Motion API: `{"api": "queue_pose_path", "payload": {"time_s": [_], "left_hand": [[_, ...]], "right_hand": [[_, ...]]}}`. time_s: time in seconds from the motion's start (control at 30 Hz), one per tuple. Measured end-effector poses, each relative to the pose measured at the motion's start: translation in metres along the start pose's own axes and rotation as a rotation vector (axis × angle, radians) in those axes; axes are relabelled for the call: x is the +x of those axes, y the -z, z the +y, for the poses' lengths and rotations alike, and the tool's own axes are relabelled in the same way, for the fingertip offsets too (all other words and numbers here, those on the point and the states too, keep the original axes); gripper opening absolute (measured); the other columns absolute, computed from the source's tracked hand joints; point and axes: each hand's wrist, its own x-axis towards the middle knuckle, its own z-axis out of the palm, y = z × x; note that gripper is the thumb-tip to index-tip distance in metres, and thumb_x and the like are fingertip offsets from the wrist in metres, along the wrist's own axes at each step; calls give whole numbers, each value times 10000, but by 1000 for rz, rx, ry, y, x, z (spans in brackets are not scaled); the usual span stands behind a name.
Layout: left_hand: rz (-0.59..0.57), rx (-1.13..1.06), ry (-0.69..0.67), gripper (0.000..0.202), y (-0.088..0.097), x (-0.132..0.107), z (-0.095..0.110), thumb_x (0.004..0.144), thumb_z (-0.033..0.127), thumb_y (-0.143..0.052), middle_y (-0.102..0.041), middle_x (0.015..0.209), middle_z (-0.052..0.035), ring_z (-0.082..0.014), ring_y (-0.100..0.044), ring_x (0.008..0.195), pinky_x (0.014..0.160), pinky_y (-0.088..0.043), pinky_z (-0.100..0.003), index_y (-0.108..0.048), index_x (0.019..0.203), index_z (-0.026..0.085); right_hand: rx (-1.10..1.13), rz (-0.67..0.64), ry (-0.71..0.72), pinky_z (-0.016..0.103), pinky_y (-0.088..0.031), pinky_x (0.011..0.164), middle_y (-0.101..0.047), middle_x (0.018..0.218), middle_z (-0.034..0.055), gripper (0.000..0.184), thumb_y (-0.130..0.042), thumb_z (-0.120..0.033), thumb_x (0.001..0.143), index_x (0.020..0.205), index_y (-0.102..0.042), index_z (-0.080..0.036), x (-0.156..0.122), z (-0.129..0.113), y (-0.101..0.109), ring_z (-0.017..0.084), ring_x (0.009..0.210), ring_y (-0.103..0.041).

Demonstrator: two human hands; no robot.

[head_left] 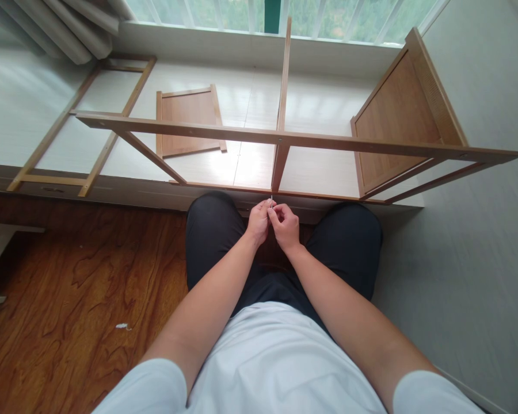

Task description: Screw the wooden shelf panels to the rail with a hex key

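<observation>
Between my knees, my left hand (259,219) and my right hand (285,224) meet, both closed in a pinch. A thin metal rod (271,201) shows upright at their fingertips; it is too small to tell whether it is a screw or a hex key. Its upper end is close to the lower rail of a wooden frame (224,133), just below the joint with a middle crosspiece (280,164). The frame rests on its side on a pale ledge. At its right end stands a wooden panel (399,112).
A loose wooden panel (190,122) lies behind the frame, and a ladder-like wooden frame (107,141) leans across the ledge (319,167) at left. A grey curtain (75,29) hangs far left. Scrap of white paper (121,326) is on the wooden floor (90,276).
</observation>
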Motion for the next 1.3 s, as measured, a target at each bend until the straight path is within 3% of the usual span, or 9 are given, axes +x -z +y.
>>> {"api": "queue_pose_path", "payload": {"time_s": [0.77,1.3], "left_hand": [[4,-35,22,291,-2,-1,3,868,358,-842,-613,693,42,-83,-566,615,645,-496,-221,-655,807,143],[3,-46,83,221,0,4,5,990,276,-721,-626,709,43,-87,-582,611,620,-514,-225,-662,833,133]], "right_hand": [[-97,-21,27,309,-472,695,-695,753,14,358,-599,-587,964,873,-657,-246,1,-8,2,197,663,-619],[-305,8,6,292,-407,679,-711,727,16,336,-651,-560,966,846,-674,-248,6,-10,1,206,669,-646]]}}
